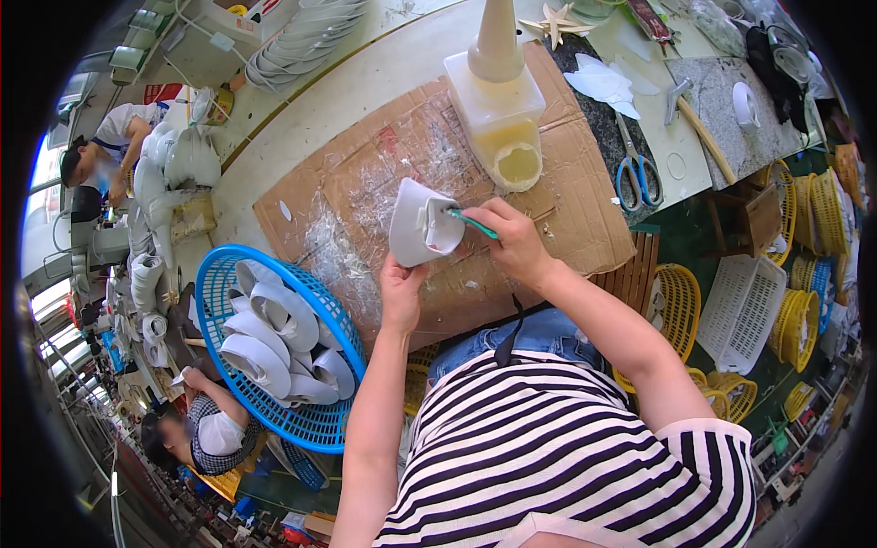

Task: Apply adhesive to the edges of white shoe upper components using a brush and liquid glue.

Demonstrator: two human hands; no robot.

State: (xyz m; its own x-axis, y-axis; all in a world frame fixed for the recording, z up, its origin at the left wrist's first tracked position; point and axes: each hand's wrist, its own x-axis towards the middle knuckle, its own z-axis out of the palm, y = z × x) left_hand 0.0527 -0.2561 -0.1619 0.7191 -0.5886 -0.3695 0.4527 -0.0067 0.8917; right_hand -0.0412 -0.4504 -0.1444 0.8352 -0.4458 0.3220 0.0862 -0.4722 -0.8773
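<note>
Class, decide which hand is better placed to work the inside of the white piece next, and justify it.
Probably the right hand: it holds the green tool at the white piece, which the left hand holds.

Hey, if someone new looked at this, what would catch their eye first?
Probably the big blue basket at the left, piled with white curved pieces. Next, the squarish bottle of yellowish liquid near the top middle, on the scuffed cardboard. Then the centre, where the left hand holds a white piece and the right hand a green-handled tool.
</note>
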